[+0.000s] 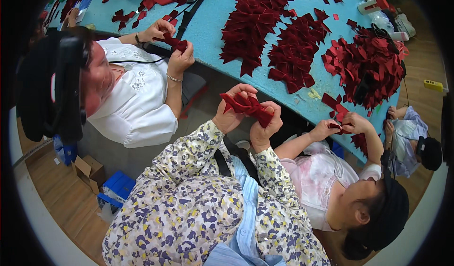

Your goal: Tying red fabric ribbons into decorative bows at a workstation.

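Note:
A dark red velvet bow (247, 106) is stretched between my two hands, just off the near edge of the blue table. My left hand (231, 112) grips its left end, with fingers bent over the top. At the right end, my right hand (266, 128) pinches the bow between thumb and fingers. The bow's middle is gathered, and its pointed ends stick out to both sides. Beyond my hands, rows of finished-looking red bows (255, 22) lie on the table, with another row (300, 51) beside them.
The blue table (208, 39) carries a large heap of red fabric pieces (364, 67) at right. A co-worker at left handles a red bow (174, 43); another at right works with red fabric. Dark straps (189, 17) lie across the table. An open cardboard box (90, 171) stands on the floor.

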Action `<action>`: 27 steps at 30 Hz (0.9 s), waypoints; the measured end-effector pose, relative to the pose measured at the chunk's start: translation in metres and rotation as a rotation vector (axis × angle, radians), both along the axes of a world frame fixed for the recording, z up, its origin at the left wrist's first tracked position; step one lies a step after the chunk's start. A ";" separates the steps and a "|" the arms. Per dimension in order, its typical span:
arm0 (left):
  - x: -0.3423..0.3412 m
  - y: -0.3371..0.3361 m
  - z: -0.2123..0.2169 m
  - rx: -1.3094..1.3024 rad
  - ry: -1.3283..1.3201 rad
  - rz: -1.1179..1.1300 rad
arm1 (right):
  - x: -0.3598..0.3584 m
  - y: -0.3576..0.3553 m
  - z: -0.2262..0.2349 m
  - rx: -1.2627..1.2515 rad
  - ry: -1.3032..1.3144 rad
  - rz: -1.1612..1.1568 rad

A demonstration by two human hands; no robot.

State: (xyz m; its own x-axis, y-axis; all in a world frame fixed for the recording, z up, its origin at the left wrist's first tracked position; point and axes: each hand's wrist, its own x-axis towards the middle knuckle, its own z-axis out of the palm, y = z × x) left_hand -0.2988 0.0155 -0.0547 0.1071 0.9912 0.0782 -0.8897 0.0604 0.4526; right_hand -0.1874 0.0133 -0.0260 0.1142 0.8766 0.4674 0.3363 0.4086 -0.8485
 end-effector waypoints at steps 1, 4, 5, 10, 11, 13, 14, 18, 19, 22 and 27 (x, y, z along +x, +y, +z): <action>-0.003 -0.001 0.000 -0.029 -0.088 -0.074 | -0.001 -0.002 0.000 0.017 -0.023 0.007; -0.008 -0.005 0.012 -0.019 -0.090 -0.084 | -0.006 -0.004 0.002 0.051 0.004 0.000; -0.008 -0.006 0.013 -0.019 -0.091 -0.082 | -0.007 -0.005 0.004 0.051 0.004 0.003; 0.005 0.001 0.004 -0.168 0.086 0.338 | -0.012 -0.005 0.011 0.105 -0.107 0.043; 0.005 0.001 0.006 -0.170 0.086 0.336 | -0.012 -0.006 0.009 0.103 -0.107 0.041; 0.006 -0.001 0.010 -0.130 0.024 0.237 | -0.012 -0.007 0.005 0.074 0.011 0.129; 0.006 -0.003 0.016 -0.133 0.024 0.237 | -0.011 -0.006 0.007 0.072 0.011 0.129; 0.006 -0.004 0.025 -0.178 0.078 0.211 | -0.012 -0.003 0.015 0.190 -0.114 0.229; 0.007 -0.004 0.024 -0.180 0.089 0.230 | -0.013 -0.003 0.014 0.210 -0.119 0.251; 0.010 -0.007 0.021 -0.211 0.203 0.255 | -0.008 -0.010 0.011 0.124 -0.151 0.259; 0.014 -0.018 0.020 -0.145 0.105 0.155 | -0.002 -0.018 0.003 0.009 0.015 0.140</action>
